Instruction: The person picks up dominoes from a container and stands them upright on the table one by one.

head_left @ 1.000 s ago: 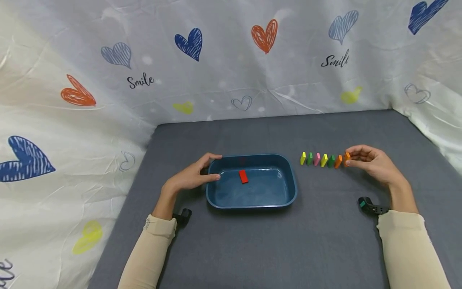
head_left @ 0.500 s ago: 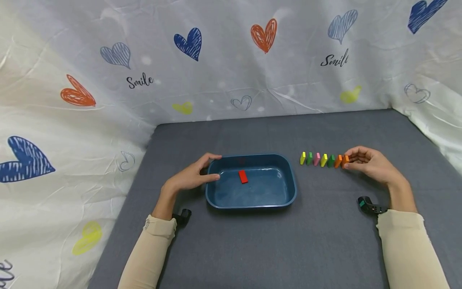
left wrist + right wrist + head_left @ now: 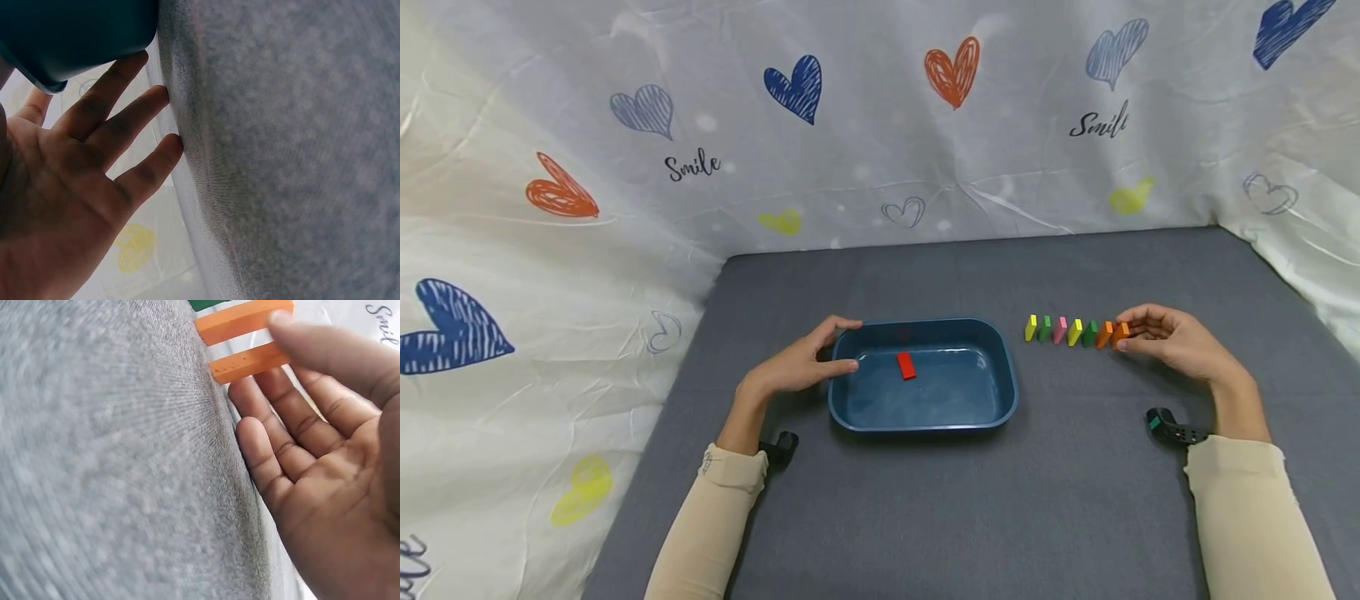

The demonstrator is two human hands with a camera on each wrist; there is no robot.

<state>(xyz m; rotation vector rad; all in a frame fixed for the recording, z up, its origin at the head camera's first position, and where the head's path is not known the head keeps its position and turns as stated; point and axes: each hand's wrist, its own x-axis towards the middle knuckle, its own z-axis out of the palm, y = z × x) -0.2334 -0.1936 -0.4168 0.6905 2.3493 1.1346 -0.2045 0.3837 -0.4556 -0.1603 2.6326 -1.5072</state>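
Note:
My right hand (image 3: pixel 1180 343) pinches an orange domino (image 3: pixel 250 364) between thumb and fingertips, its lower end right at the cloth. This domino (image 3: pixel 1121 335) stands upright at the right end of a row, a small gap from another orange domino (image 3: pixel 1103 335). Leftward follow a green one (image 3: pixel 1089 335), a yellow one (image 3: pixel 1074 332) and several more. At the left end of a blue tray (image 3: pixel 925 417), my left hand (image 3: pixel 793 362) holds the rim, thumb over it. In the left wrist view, the other fingers (image 3: pixel 134 125) stretch out beside the tray wall.
One red domino (image 3: pixel 906 366) lies flat inside the tray. Grey cloth (image 3: pixel 1000 517) covers the table. A white curtain (image 3: pixel 865 158) with printed hearts hangs behind and along both sides. Dark bands (image 3: pixel 1172 427) sit at both wrists.
The orange domino at the row's right end has shifted slightly left and down, closer to its neighbour, with my right hand on it. The left hand and tray have stayed put.

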